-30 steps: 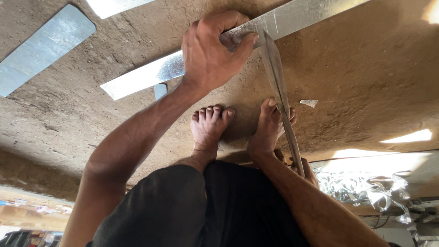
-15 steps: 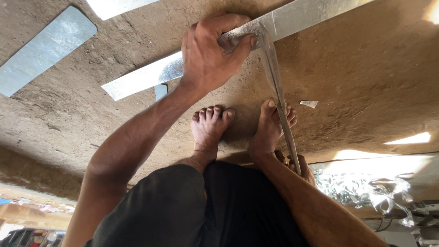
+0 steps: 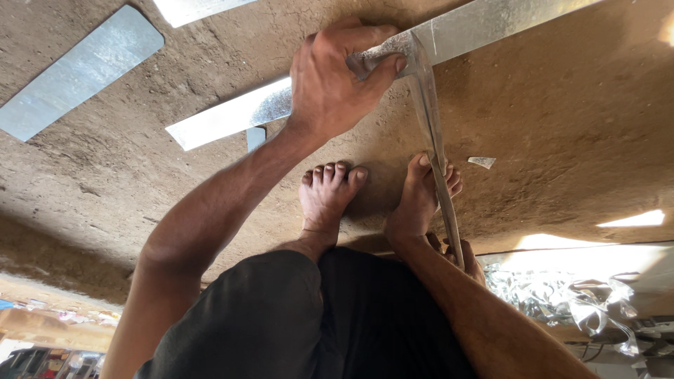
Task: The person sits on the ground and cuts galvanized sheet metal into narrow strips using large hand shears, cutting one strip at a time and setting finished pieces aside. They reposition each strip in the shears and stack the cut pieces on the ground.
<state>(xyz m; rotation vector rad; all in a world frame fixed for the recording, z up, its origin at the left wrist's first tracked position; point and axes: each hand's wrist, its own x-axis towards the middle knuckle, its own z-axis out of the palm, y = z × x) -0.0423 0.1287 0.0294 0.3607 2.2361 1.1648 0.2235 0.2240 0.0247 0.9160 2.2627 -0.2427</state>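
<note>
Nearest the camera, dark shorts (image 3: pixel 281 323) and two forearms. The right hand (image 3: pixel 460 256) sits low beside the right foot (image 3: pixel 418 200), closed around the near end of the shears (image 3: pixel 432 133); most of that hand is hidden behind the forearm. The left foot (image 3: pixel 326 193) stands just beside the right one, both bare on the dirt floor (image 3: pixel 562 126). The shears run away from the feet to a long metal strip (image 3: pixel 232 116) — their far end meets it beneath the left hand (image 3: pixel 337 77), whose fingers and thumb are clamped on the strip. A small metal scrap (image 3: pixel 481 161) lies right of the shears. Another strip (image 3: pixel 74 70) lies toward the floor's far left; crumpled foil (image 3: pixel 562 295) at the near right.
</note>
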